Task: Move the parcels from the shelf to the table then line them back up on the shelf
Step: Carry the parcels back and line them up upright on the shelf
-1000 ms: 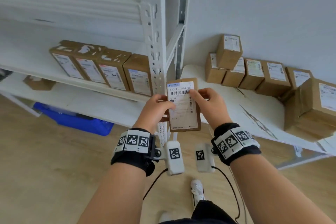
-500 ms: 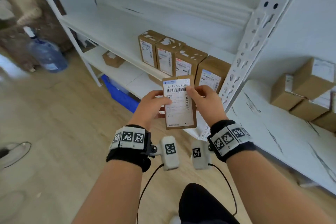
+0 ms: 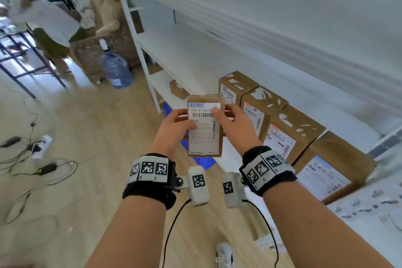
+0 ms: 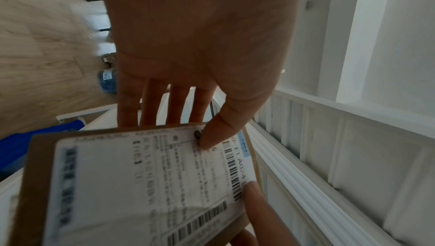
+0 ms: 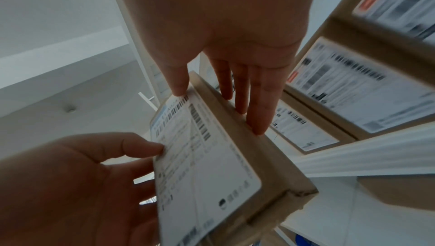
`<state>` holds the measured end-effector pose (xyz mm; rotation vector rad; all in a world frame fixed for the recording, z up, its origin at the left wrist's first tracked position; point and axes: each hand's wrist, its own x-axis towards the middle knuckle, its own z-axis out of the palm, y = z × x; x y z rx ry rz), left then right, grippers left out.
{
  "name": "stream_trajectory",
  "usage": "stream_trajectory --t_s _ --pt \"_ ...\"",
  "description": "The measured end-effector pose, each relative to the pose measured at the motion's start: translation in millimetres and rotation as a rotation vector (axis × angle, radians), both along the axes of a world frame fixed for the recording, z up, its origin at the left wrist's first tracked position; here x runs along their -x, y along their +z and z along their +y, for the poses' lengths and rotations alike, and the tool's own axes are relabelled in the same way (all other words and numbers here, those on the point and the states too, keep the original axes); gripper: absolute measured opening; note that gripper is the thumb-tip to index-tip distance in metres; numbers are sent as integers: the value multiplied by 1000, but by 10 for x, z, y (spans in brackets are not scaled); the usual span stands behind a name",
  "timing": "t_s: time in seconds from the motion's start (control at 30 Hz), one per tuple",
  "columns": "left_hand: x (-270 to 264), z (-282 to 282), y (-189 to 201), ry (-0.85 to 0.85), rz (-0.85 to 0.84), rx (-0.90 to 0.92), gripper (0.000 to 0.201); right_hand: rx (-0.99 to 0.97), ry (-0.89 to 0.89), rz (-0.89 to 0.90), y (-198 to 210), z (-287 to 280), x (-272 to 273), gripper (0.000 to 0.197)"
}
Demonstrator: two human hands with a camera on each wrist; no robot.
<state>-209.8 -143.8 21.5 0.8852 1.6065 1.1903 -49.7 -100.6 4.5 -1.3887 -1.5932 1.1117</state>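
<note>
I hold a brown cardboard parcel [image 3: 205,128] upright in the air with both hands, its white shipping label facing me. My left hand [image 3: 177,125] grips its left side, thumb on the label and fingers behind. My right hand [image 3: 230,123] grips its right side the same way. The parcel [image 4: 141,185] fills the lower left wrist view, and the parcel [image 5: 212,157] shows edge-on in the right wrist view. It hangs just left of and in front of a row of several labelled parcels [image 3: 280,132] standing on the white shelf [image 3: 195,65].
The shelf board left of the row is bare. A lower shelf holds one small box [image 3: 177,90], with a blue bin [image 3: 204,160] beneath. A water bottle [image 3: 115,69], floor cables [image 3: 41,167] and another person [image 3: 41,19] are at the left.
My view has swung left, from the table with its parcels to the shelf. The held parcel has travelled with both hands toward the left end of the shelf row.
</note>
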Motion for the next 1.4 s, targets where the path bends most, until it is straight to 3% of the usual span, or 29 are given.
stream_trajectory --t_s 0.27,0.5,0.77,0.97,1.13,1.4 --pt "461 660 -97 96 3 -35 31 -9 117 -17 1 766 533 47" --pt "891 1384 -161 60 -29 -39 26 10 35 -28 19 1362 961 51" --pt "1306 2505 -137 -234 30 -23 48 63 -261 -82 56 2037 1411 45" --pt "1350 3112 -196 -477 43 21 24 109 -474 -134 11 2303 1555 40" --pt "1222 3400 -345 -594 72 42 4 125 -540 -218 -91 2403 1502 35" --pt "1007 3665 -302 -568 101 9 40 -31 -629 -294 -11 2476 1238 37"
